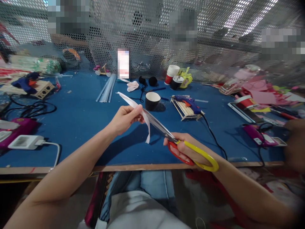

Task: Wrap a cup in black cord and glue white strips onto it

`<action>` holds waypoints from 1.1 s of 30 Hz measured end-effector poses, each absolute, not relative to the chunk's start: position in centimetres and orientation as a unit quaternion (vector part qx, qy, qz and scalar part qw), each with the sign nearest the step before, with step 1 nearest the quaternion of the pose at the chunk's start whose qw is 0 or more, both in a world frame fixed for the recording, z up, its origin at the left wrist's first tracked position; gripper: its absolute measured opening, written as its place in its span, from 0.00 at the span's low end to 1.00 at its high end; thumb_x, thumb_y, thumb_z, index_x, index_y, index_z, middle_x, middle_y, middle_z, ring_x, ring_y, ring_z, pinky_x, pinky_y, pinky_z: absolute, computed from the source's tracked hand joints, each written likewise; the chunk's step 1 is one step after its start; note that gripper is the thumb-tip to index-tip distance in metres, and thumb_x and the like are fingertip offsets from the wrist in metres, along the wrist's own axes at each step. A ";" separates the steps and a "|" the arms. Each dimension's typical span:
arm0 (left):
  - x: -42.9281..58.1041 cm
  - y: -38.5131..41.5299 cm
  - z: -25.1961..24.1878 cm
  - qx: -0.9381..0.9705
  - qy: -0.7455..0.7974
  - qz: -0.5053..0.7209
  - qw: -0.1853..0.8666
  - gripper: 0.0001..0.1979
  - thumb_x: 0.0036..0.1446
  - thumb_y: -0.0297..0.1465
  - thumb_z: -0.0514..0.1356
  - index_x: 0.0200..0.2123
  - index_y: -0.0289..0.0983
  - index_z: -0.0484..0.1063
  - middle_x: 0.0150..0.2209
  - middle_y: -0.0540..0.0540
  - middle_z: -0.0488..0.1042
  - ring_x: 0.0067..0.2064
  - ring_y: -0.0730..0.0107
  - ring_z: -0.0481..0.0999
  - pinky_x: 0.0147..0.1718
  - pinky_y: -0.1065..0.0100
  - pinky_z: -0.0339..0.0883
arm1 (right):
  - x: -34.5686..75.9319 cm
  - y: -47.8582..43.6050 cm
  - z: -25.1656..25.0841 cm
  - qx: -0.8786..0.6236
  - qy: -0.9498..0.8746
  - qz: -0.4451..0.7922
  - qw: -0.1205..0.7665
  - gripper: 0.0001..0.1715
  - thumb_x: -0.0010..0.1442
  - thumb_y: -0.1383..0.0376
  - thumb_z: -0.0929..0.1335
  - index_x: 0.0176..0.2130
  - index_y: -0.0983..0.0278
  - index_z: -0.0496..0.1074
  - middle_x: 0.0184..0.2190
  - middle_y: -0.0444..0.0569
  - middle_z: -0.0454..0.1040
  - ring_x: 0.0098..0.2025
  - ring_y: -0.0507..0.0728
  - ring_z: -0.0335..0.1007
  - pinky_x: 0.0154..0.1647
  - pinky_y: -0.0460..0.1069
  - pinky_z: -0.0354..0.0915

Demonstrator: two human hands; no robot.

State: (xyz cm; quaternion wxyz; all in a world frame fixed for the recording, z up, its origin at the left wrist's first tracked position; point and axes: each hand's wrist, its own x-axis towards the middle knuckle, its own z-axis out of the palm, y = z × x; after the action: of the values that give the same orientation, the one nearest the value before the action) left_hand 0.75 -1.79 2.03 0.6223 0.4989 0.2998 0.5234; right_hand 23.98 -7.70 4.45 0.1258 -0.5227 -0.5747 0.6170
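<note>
Limp white strip (130,101), left hand (126,119) pinching it; right hand (185,149) clamped on red-yellow scissors (168,136). Blue tabletop (81,117), perforated screen (107,38) behind.

Markings: no text, brand or number legible.
The red cup (168,79) at the rear of the worktop (78,127) bears a small yellowish emblem, too small to read. The display of the upright screen (123,63) is pixelated; its content cannot be resolved. The white power adapter (17,142) has a grey patch on its face; any print there is illegible.
</note>
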 end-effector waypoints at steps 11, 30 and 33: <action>-0.4 -0.4 2.0 0.420 0.322 0.622 0.577 0.10 0.42 0.28 0.69 0.30 0.33 0.75 0.24 0.50 0.74 0.27 0.78 0.73 0.28 0.75 0.67 | 25.9 -7.7 3.7 -0.465 -0.599 0.636 0.147 0.17 0.56 0.56 0.60 0.40 0.64 0.64 0.15 0.36 0.57 0.12 0.44 0.46 0.10 0.41 0.50; -0.4 -0.5 2.2 0.347 0.291 0.618 0.643 0.08 0.44 0.29 0.68 0.28 0.34 0.73 0.19 0.54 0.67 0.23 0.81 0.69 0.25 0.77 0.68 | 24.6 -7.4 3.1 -0.483 -0.596 0.633 0.106 0.13 0.55 0.62 0.58 0.40 0.64 0.64 0.14 0.35 0.56 0.11 0.44 0.47 0.11 0.40 0.49; -0.4 -0.5 2.2 0.337 0.288 0.615 0.652 0.08 0.44 0.28 0.68 0.28 0.34 0.73 0.19 0.55 0.67 0.22 0.83 0.68 0.26 0.77 0.69 | 24.4 -7.5 3.3 -0.500 -0.583 0.633 0.099 0.13 0.52 0.66 0.58 0.39 0.64 0.64 0.14 0.35 0.56 0.11 0.44 0.47 0.11 0.40 0.49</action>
State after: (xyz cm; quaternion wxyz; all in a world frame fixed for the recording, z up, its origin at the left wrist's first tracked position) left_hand -0.36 -0.54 2.17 0.6518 0.3368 0.2884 0.6152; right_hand 24.35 -7.45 3.29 0.0988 -0.5001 -0.5829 0.6328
